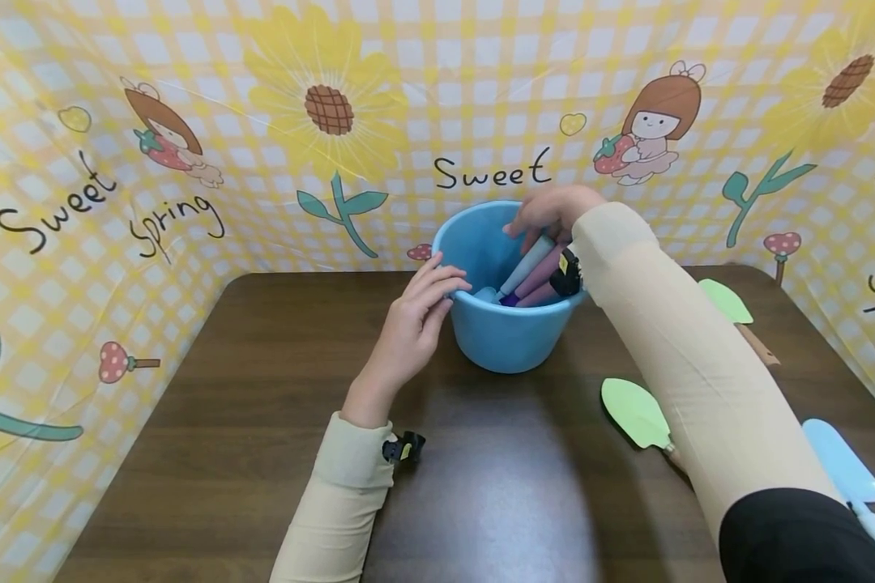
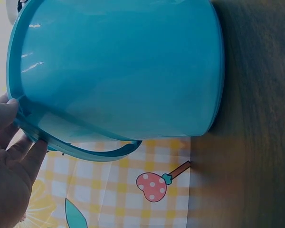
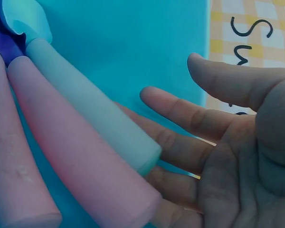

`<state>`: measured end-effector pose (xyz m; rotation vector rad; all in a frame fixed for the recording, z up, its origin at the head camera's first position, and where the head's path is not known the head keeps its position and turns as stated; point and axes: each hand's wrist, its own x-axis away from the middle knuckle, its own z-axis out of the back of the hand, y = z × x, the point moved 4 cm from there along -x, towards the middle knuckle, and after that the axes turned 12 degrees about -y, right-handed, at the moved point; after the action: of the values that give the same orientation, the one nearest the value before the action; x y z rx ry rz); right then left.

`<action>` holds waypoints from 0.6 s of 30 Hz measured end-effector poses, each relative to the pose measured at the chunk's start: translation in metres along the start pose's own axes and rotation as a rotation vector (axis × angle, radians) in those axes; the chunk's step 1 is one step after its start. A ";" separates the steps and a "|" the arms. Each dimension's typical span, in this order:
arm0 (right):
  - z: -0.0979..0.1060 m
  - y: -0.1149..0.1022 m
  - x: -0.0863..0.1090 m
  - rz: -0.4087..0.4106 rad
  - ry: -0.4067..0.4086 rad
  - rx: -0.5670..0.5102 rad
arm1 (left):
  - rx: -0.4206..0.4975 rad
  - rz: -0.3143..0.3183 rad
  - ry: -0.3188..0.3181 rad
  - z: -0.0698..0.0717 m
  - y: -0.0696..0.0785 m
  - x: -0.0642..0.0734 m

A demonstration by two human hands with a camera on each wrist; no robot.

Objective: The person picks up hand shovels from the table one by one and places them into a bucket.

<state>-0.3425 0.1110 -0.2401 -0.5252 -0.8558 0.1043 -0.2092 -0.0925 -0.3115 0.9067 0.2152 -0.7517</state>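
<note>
A light blue bucket [image 1: 506,344] stands upright at the back of the table. My left hand [image 1: 416,320] grips its left rim, fingers over the edge and thumb outside; the bucket's curved handle [image 2: 97,154] hangs beside this hand in the left wrist view. Inside the bucket lean several tools: one with a pale blue handle [image 3: 92,102], two with pink handles [image 3: 80,142], and a purple tool head [image 3: 7,35]. At the bucket's right side, my right hand [image 3: 232,137] has its fingers spread behind the handle ends, thumb apart. In the head view its fingertips are partly hidden.
On the right of the dark wooden table [image 1: 262,389] lie a green leaf-shaped trowel [image 1: 636,411], a second green trowel [image 1: 727,301] farther back, and a light blue shovel [image 1: 842,460]. My right sleeve partly covers them. A checked cloth [image 1: 437,97] rises behind the table.
</note>
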 end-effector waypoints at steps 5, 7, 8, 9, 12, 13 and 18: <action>0.003 -0.003 0.004 0.024 -0.020 0.038 | -0.003 -0.012 0.007 0.001 0.000 -0.001; 0.005 -0.005 0.006 0.032 -0.017 0.054 | -0.001 -0.013 0.007 0.001 0.000 -0.001; 0.006 -0.006 0.008 0.037 -0.016 0.064 | -0.001 -0.011 0.007 0.001 0.000 -0.002; 0.006 -0.007 0.009 0.041 -0.017 0.067 | 0.000 -0.008 0.006 0.001 -0.001 -0.002; 0.007 -0.009 0.017 0.069 -0.017 0.079 | 0.004 -0.002 0.003 0.001 -0.001 -0.002; 0.008 -0.009 0.020 0.082 -0.014 0.077 | 0.006 0.002 0.002 0.000 -0.001 -0.002; 0.012 -0.009 0.039 0.190 0.038 0.002 | 0.005 0.010 0.001 0.000 0.000 -0.001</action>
<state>-0.3269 0.1199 -0.2021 -0.6038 -0.7672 0.2679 -0.2099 -0.0920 -0.3104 0.9120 0.2098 -0.7425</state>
